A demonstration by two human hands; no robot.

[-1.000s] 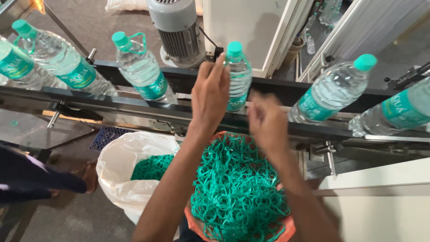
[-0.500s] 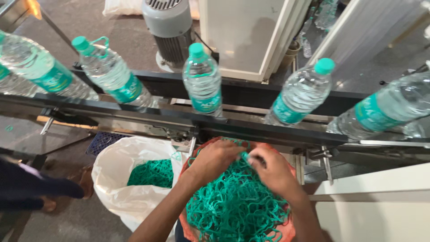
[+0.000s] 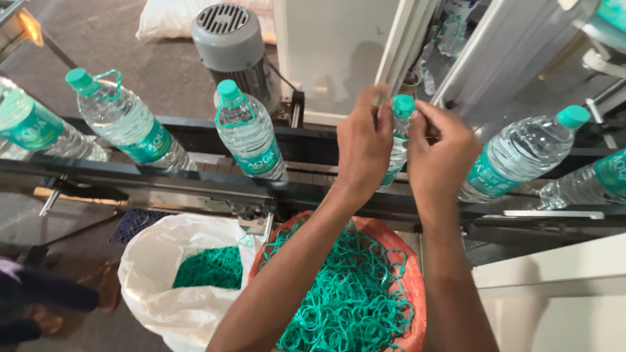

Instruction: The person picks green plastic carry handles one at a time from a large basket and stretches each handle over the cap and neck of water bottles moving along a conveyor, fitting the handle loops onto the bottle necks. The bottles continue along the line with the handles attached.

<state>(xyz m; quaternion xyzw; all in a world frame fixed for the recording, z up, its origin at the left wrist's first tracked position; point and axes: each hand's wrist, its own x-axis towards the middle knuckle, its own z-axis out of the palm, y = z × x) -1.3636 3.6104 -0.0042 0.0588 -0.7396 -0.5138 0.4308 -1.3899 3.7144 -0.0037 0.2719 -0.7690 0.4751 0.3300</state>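
A clear water bottle [image 3: 398,140] with a teal cap is standing on the conveyor [image 3: 195,186] at upper centre of the frame. The left hand [image 3: 363,146] and right hand [image 3: 440,153] are both pinching at its neck. Below them, an orange sack [image 3: 409,261] is holding teal plastic rings [image 3: 339,300].

1. Clear water bottles w/ teal caps stand along conveyor; middle bottle [image 3: 249,133] has teal wrap label [image 3: 261,156].
2. Left bottle [image 3: 120,120], same teal label.
3. White sack [image 3: 176,293] below, beside orange sack [image 3: 398,261].
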